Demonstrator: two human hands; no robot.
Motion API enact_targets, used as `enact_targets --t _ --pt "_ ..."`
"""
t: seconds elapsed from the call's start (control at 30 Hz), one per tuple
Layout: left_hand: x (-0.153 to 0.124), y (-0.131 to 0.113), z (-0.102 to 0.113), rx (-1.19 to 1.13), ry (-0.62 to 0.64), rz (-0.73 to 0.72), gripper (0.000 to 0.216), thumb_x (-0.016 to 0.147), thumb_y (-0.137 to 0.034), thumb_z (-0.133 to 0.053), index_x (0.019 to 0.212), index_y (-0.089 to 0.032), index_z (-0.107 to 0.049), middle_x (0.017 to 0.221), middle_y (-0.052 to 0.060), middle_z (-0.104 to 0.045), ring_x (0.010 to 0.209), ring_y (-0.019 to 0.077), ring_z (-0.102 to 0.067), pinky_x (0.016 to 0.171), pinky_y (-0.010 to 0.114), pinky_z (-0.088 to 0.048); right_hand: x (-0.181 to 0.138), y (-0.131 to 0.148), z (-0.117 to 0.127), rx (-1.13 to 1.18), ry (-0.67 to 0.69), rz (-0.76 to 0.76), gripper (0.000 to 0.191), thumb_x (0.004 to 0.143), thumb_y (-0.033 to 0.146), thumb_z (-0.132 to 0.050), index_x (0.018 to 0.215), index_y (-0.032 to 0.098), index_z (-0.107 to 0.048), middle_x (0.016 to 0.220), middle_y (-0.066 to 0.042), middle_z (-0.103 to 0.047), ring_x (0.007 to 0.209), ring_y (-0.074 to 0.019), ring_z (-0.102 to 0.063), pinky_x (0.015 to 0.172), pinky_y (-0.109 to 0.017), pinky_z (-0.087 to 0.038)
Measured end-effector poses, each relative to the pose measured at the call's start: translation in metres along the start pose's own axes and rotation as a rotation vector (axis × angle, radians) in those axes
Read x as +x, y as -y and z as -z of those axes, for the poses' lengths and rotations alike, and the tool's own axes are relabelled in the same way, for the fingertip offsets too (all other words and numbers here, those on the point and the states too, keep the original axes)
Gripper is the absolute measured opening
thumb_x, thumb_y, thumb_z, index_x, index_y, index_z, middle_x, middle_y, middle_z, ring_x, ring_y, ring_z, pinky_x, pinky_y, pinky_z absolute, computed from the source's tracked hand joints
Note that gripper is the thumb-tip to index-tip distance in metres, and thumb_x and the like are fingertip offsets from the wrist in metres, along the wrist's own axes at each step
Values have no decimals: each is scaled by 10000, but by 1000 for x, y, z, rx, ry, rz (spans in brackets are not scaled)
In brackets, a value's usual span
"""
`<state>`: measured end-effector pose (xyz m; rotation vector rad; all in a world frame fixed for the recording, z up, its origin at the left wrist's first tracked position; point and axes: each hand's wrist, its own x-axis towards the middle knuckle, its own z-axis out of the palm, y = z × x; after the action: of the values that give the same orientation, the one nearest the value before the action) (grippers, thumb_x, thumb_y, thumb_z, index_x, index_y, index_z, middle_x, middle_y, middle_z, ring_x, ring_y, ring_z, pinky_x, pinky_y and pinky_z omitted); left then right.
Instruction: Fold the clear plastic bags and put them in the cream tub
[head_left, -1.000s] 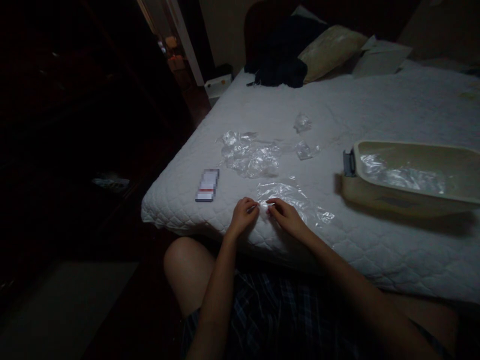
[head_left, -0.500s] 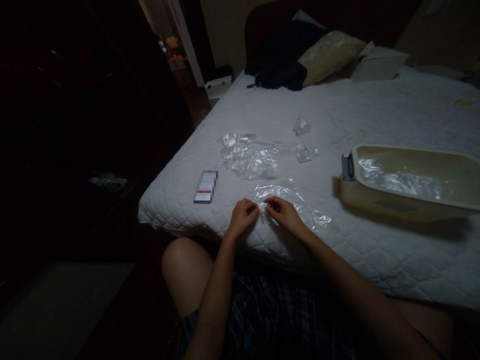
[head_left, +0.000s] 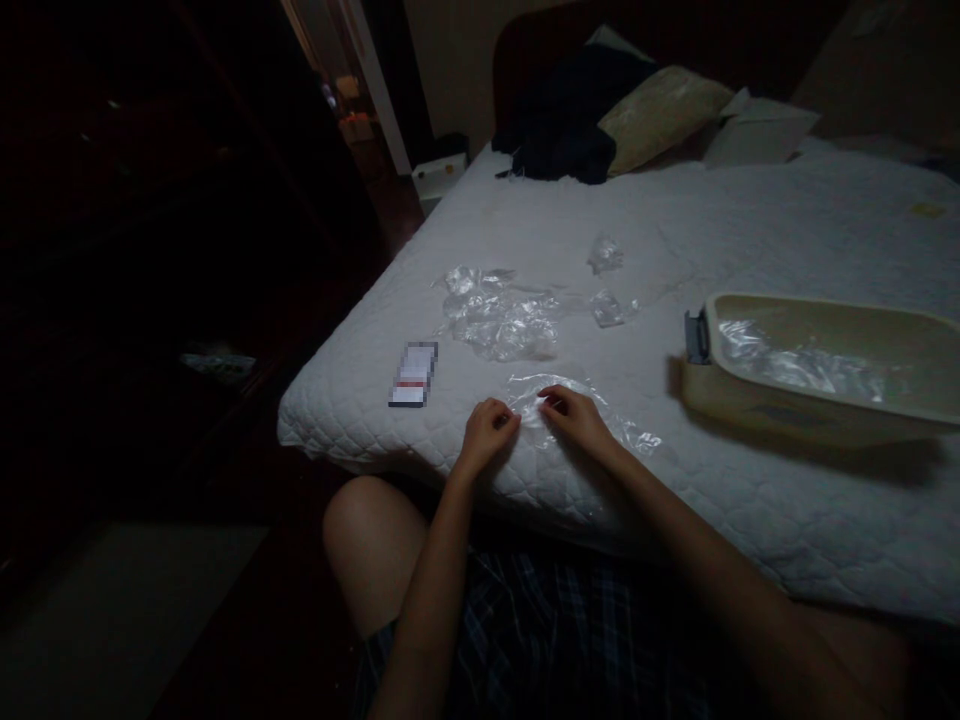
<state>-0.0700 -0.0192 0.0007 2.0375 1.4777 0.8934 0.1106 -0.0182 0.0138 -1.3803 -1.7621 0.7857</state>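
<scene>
A clear plastic bag [head_left: 600, 410] lies crinkled near the front edge of the bed, under and between my hands. My left hand [head_left: 489, 432] pinches the bag's near left edge, fingers curled. Just to its right, my right hand [head_left: 574, 415] is also closed in a pinch on the bag, a small gap separating the two hands. Beyond them a heap of crumpled clear plastic bags [head_left: 499, 320] rests on the quilted cover. Left of my hands lies a phone [head_left: 412, 375], its screen blurred out.
A beige plastic bin [head_left: 787, 410] with a grey latch holds clear plastic on the right of the bed [head_left: 735, 520]. Two small plastic pieces, one a crumpled bag [head_left: 604, 254], lie farther back. A pillow [head_left: 664, 118], dark cloth [head_left: 562, 110] and a box [head_left: 765, 130] are near the headboard.
My right hand has moved slightly right, widening the gap to my left hand. The left hand has barely moved. Phone, bin and bag heap stay in place.
</scene>
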Motion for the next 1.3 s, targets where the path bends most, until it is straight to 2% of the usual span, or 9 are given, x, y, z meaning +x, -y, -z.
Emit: enact_targets --t 0.27,0.43,0.67,0.77,0.87,1.03,1.1,1.17,1.3 --pt "-4 -4 -1 -23 -58 47 70 709 -225 -538 758 -180 -518 737 -5 -519 708 129 -477 660 257 -388 -5 5 1 -331 -23 107 155 773 188 -489 910 160 -558 854 -53 -566 757 -150 -519 677 -258 -386" --pt "-5 -5 -2 7 -56 22 58 729 -233 -523 755 -182 -535 746 1 -522 728 136 -480 677 267 -390 -8 11 3 -525 20 116 146 821 203 -438 843 183 -581 869 -59 -551 767 -159 -502 640 -244 -351" --pt "-4 -8 -1 76 -31 -54 122 773 -239 -493 699 -178 -570 767 22 -525 796 153 -496 748 288 -396 -6 14 4 -595 67 59 209 850 257 -419 824 180 -612 855 -71 -564 761 -164 -519 625 -248 -350" --pt "-5 -11 -3 92 -42 -64 126 786 -222 -475 729 -177 -578 779 29 -527 802 156 -497 755 290 -399 -8 15 15 -532 37 85 204 846 250 -417 869 181 -608 862 -60 -569 772 -153 -528 654 -241 -369" --pt "-5 -15 -3 93 -105 -57 122 790 -198 -463 824 -178 -579 815 38 -528 811 161 -496 754 293 -403 -9 4 39 -436 -45 70 203 826 261 -434 881 174 -609 842 -59 -576 760 -158 -536 671 -258 -390" --pt "-4 -40 -6 181 -200 -107 128 806 -196 -447 857 -186 -565 857 61 -536 865 192 -480 781 322 -390 -11 -48 90 -114 -231 -131 240 748 380 -518 808 169 -618 743 -57 -606 627 -164 -545 596 -295 -425" --pt "-6 -59 -13 233 -137 -178 134 816 -194 -430 831 -185 -562 836 63 -546 846 198 -476 774 331 -386 -15 -70 101 68 -289 -217 283 717 430 -544 802 167 -606 695 -49 -602 584 -156 -539 555 -292 -429" --pt "-11 -82 -28 279 -3 -281 137 821 -210 -427 816 -181 -561 819 64 -553 817 198 -475 747 332 -389 -21 -85 106 205 -278 -248 318 685 458 -575 812 167 -596 708 -44 -605 612 -153 -546 566 -286 -443" --pt "-28 -130 -70 361 172 -475 182 834 -261 -408 793 -173 -562 818 82 -549 809 213 -473 714 351 -385 -30 -98 102 265 -301 -259 342 642 473 -615 793 167 -592 758 -38 -607 688 -154 -552 643 -295 -462"
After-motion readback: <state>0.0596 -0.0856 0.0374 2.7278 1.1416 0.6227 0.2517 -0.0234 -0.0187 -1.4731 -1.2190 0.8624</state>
